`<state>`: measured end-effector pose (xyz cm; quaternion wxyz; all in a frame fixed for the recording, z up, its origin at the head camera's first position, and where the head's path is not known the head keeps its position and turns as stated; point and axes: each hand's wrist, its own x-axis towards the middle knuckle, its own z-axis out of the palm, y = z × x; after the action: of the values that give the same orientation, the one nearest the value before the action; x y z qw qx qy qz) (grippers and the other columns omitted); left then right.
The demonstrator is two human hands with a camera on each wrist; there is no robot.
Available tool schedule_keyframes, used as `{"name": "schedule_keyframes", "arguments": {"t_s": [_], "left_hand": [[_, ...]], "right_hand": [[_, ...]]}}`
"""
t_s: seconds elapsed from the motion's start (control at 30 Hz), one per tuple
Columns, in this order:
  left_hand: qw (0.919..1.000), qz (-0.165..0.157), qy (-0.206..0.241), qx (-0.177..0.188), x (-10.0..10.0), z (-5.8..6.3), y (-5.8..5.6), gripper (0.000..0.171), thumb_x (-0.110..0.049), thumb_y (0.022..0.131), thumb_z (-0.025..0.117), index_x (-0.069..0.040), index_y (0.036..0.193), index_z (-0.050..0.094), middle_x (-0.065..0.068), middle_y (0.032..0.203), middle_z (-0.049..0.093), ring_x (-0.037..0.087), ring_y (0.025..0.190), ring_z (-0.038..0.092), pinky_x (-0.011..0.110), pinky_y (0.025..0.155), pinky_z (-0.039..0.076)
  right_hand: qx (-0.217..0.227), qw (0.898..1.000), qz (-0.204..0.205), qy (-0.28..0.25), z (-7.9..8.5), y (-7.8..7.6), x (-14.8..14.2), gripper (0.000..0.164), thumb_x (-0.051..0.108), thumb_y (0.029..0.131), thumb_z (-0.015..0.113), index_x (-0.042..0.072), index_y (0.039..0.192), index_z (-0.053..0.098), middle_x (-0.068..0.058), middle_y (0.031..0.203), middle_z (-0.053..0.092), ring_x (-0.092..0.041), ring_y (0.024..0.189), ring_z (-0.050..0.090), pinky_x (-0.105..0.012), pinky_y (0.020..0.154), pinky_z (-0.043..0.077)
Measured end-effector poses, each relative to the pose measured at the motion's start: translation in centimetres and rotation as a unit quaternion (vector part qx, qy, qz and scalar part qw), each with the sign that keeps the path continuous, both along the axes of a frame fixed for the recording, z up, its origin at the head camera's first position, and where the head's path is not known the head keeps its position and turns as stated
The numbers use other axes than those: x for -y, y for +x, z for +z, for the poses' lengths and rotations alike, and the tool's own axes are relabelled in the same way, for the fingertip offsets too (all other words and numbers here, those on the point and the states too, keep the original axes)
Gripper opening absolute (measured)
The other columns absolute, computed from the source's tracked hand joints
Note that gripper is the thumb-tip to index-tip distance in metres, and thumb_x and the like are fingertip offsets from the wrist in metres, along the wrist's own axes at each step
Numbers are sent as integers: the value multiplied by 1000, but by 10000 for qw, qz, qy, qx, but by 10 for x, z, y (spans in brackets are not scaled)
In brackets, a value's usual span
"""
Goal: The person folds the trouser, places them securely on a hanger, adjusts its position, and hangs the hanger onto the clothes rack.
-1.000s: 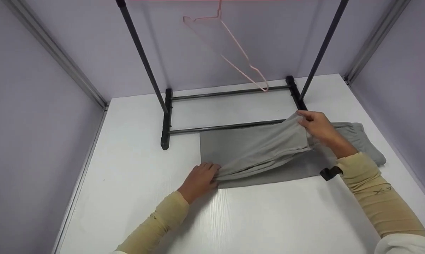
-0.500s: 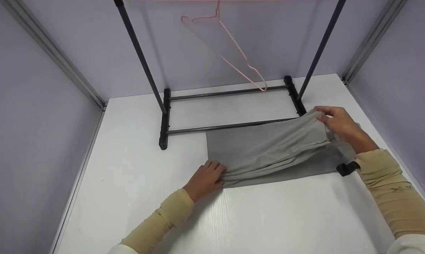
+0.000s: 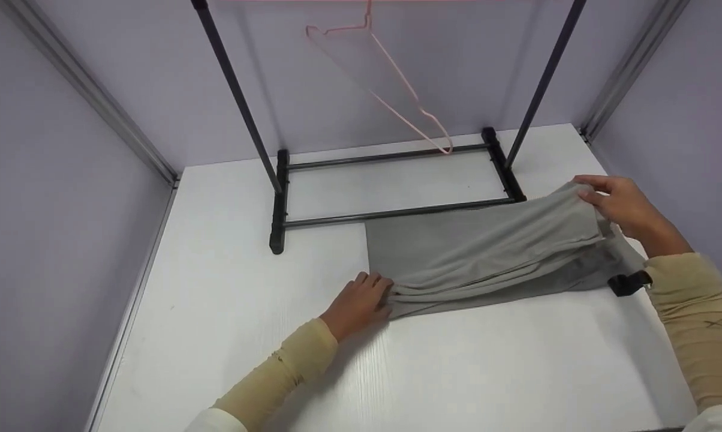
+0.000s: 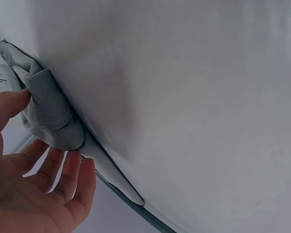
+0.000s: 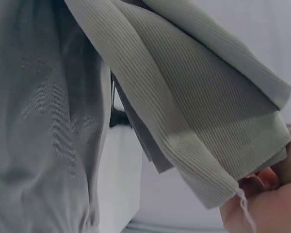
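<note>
Grey ribbed trousers [image 3: 481,258] lie folded across the white table, their upper layer bunched in long creases. At the left end of that layer, my left hand [image 3: 359,303] pinches the bunched cloth between thumb and fingers; in the left wrist view the hand [image 4: 43,184] grips the rolled fold [image 4: 51,109]. My right hand [image 3: 628,207] holds the layer's right end raised above the table. The right wrist view has loose hem layers [image 5: 218,97] hanging from the right hand [image 5: 266,204], with a white thread dangling there. The trousers' far right end is partly hidden behind the right arm.
Behind the trousers stands a black metal rack, its base bar [image 3: 397,213] along the cloth's far edge. From above hangs a pink wire hanger [image 3: 406,84]. Pale walls enclose the white table [image 3: 247,288] at the back and sides. A black piece [image 3: 628,284] sits at my right wrist.
My right hand has moved to the right with the raised end of the cloth. The left hand has shifted slightly right, and the trousers have slid right along the table.
</note>
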<state>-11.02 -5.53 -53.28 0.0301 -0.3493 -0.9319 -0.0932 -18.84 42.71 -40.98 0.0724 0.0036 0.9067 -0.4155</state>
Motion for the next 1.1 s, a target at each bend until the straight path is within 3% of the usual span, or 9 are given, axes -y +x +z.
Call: {"name": "schedule_keyframes", "arguments": {"t_s": [0.07, 0.23, 0.33, 0.53, 0.73, 0.87, 0.93, 1.0, 1.1], "left_hand": [[10000, -51, -22, -37, -3, 0, 0, 43, -35, 87, 63, -11, 122, 53, 3, 107, 54, 20, 94, 51, 34, 72, 47], [9999, -161, 13, -18, -10, 1, 1, 43, -34, 87, 64, -10, 121, 53, 3, 107, 54, 20, 93, 50, 32, 71, 47], [9998, -182, 55, 59, -13, 0, 1, 43, -33, 87, 65, -10, 121, 53, 3, 107, 54, 19, 93, 50, 31, 72, 46], [9993, -262, 214, 129, -18, -3, 1, 43, -30, 86, 67, -9, 120, 53, 3, 106, 53, 18, 93, 49, 30, 75, 46], [9993, -318, 183, -44, -18, -6, 2, 41, -31, 86, 66, -9, 118, 54, 3, 103, 52, 18, 88, 49, 29, 72, 46], [9993, -308, 210, -95, -16, -6, 2, 39, -31, 85, 67, -10, 115, 54, 3, 101, 52, 18, 87, 49, 30, 69, 47], [9993, -286, 217, -44, -15, -5, 3, 39, -31, 85, 67, -10, 115, 54, 3, 101, 52, 18, 87, 49, 30, 69, 47], [9993, -274, 242, 4, -14, -4, 3, 39, -31, 85, 67, -10, 115, 55, 2, 101, 52, 17, 87, 49, 29, 69, 46], [9994, -271, 229, 48, -14, -2, 4, 36, -30, 85, 66, -10, 114, 55, 2, 100, 51, 17, 87, 48, 29, 68, 46]], "right_hand": [[71, 10000, -46, -31, -1, 0, -8, 56, 36, 97, 45, 4, 142, 35, -25, 144, 28, -22, 118, 37, -12, 72, 37], [96, 9996, -191, -184, -10, 0, -30, 58, 37, 97, 46, 2, 142, 35, -23, 139, 34, 1, 89, 48, -17, 67, 44], [159, 9992, -253, -273, -22, 1, -45, 61, 38, 96, 47, 1, 142, 34, -21, 135, 36, 5, 84, 49, -19, 66, 46], [422, 9989, -169, -143, -49, 7, -70, 60, 34, 97, 49, -1, 142, 32, -29, 135, 34, 8, 84, 46, -22, 63, 46], [869, 9953, -126, -407, -72, 13, -80, 57, 21, 96, 52, -1, 143, 29, -38, 138, 27, 0, 54, 36, -28, 44, 34], [1320, 9894, 3, -612, -85, 14, -80, 64, 28, 95, 54, 2, 146, 24, -15, 104, 60, -2, 46, 32, -28, 43, 37], [1518, 9866, 3, -602, -90, 12, -77, 69, 35, 94, 54, 4, 147, 22, 3, 80, 59, -6, 44, 31, -28, 45, 39], [1591, 9862, 23, -461, -93, 11, -72, 75, 43, 93, 53, 4, 147, 19, 1, 85, 60, -6, 54, 40, -27, 52, 42], [1330, 9911, -75, -47, -94, 7, -63, 79, 50, 91, 50, 1, 146, 22, -23, 120, 51, -11, 68, 46, -28, 59, 41]]}}
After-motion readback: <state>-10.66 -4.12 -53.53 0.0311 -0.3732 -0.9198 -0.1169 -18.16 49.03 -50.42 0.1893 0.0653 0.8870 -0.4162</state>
